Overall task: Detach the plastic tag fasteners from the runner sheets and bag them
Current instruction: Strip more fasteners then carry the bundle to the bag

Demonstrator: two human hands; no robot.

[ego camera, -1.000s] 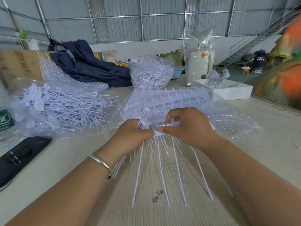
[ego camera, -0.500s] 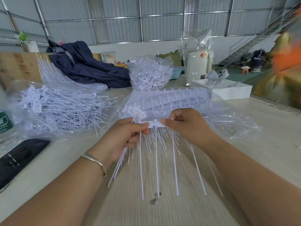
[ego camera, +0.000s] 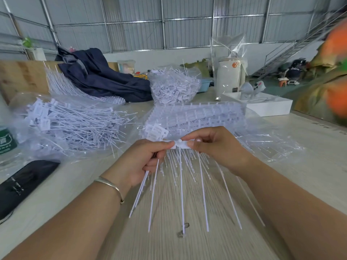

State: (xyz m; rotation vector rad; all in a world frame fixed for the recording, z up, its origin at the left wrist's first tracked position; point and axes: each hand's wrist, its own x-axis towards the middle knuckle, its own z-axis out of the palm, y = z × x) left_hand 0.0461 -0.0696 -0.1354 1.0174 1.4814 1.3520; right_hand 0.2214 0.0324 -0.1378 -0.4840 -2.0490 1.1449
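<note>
Pinching white runner sheet (ego camera: 179, 144) | hands: left hand (ego camera: 142, 162), right hand (ego camera: 216, 147)

This is a warehouse or small factory hall, not a home. The walls (ego camera: 131, 21) are grey corrugated metal sheets on a steel frame, and a metal staircase (ego camera: 293, 47) climbs at the right side. On the long wooden worktable (ego camera: 187, 244) lie many clear plastic bags (ego camera: 62, 124) full of white plastic fasteners (hundreds of identical pieces, so it looks like packing work). A dark jacket (ego camera: 101, 79) is thrown on the table, and a white box (ego camera: 270, 107) stands further back.
</note>
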